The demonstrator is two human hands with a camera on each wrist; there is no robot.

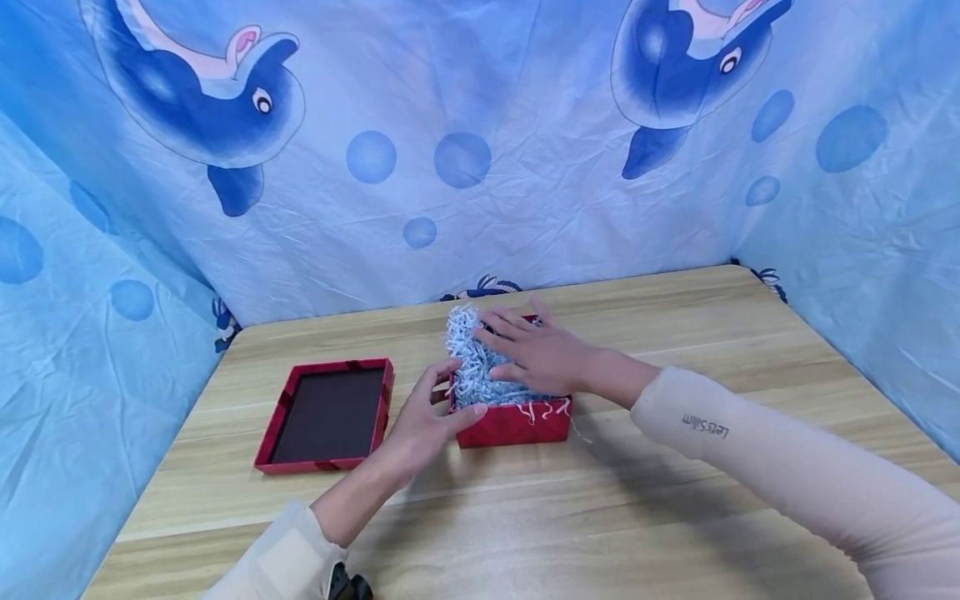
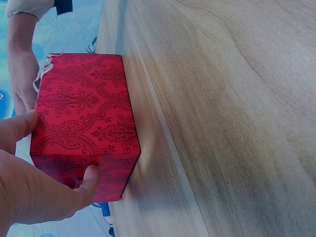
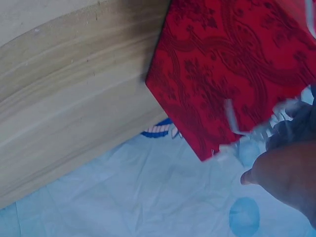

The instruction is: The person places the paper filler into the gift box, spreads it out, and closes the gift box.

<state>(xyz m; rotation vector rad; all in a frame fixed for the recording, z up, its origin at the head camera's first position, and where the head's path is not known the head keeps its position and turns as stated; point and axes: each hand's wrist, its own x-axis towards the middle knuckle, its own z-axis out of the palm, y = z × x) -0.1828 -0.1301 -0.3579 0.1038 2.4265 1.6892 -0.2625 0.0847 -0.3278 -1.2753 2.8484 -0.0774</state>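
A red patterned box [image 1: 513, 427] stands on the table, filled with pale blue shredded paper [image 1: 471, 367]. My left hand [image 1: 420, 425] grips its near left corner, thumb at the front rim and fingers along the left side. In the left wrist view, the left hand [image 2: 44, 182] lies against the box [image 2: 84, 106], whose red wall bears a darker ornamental print. Over the shredded paper my right hand [image 1: 543, 358] is spread palm down, fingers pointing left and away. Some paper strands hang over the front rim [image 3: 232, 116] in the right wrist view.
Left of the box lies a red lid [image 1: 382, 408], its dark inside facing up. The wooden table [image 1: 600, 517] reaches back to a blue cloth backdrop [image 1: 525, 233] printed with dolphins, which also hangs at both sides.
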